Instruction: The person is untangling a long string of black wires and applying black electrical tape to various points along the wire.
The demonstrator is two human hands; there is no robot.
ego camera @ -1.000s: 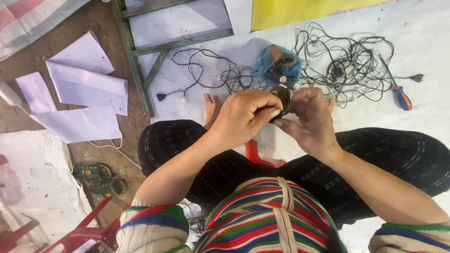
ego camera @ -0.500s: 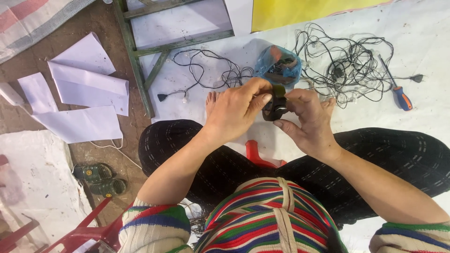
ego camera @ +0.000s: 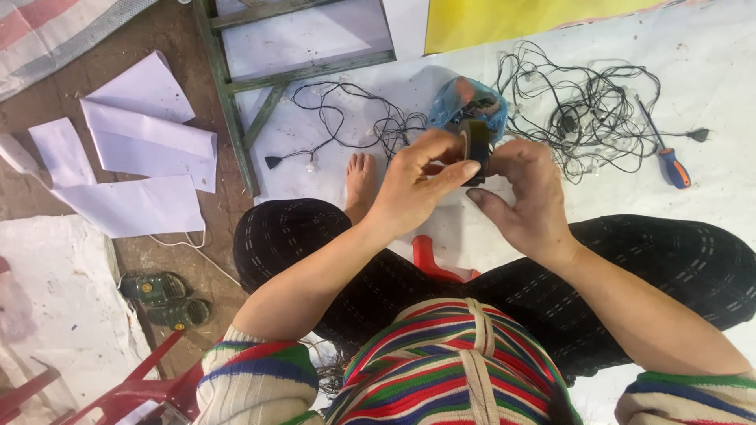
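- The left hand (ego camera: 417, 185) is pinching a small dark roll of tape (ego camera: 476, 149) between thumb and fingers, in front of the person's chest and above the lap.
- The right hand (ego camera: 528, 197) touches the same roll from the other side; its fingers are curled around it and the thumb points toward the left hand.
- Just behind the roll, a blue plastic bag (ego camera: 465, 98) lies on the white sheet (ego camera: 709, 86) that covers the floor.
- A tangle of thin black wires (ego camera: 583, 110) is spread beside the bag.
- A screwdriver (ego camera: 669, 161) with a blue and orange handle lies at the right of the wires.
- White paper sheets (ego camera: 142, 149) lie well apart, on the left.
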